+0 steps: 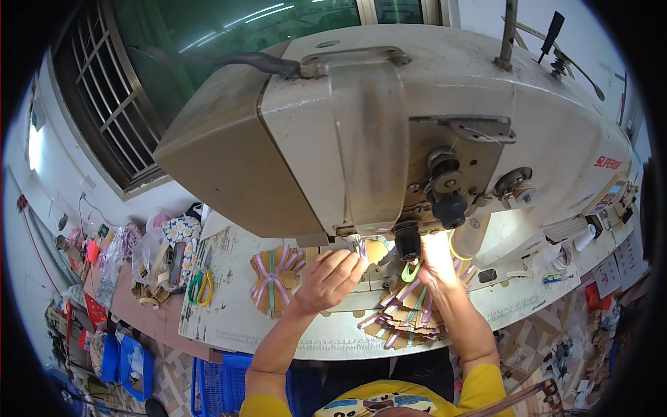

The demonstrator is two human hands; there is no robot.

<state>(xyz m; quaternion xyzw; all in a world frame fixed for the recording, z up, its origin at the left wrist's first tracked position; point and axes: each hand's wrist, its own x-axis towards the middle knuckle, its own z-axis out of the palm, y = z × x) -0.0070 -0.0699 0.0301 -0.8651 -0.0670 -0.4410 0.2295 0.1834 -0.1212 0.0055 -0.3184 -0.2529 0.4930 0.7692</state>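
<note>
My left hand [332,279] is at the needle area of a large sewing machine [445,90]. Its fingers are pinched together on a purple ribbon [362,249], beside a brown piece [377,251] under the machine head. My right hand [437,263] is under the machine arm in bright light, closed around light-green thread snips [410,272]; a black knob partly hides its fingers. Below that hand fans a pile of brown pieces with purple and green ribbons [406,323]. Left of my left hand lies another ribboned brown piece [274,280].
Green- and yellow-handled scissors [201,288] lie on the left of the white worktable [229,316]. A pinkish side table [149,306] holds plastic bags and clutter. Blue baskets [226,386] stand below the table edge. The machine's head hangs low over both hands.
</note>
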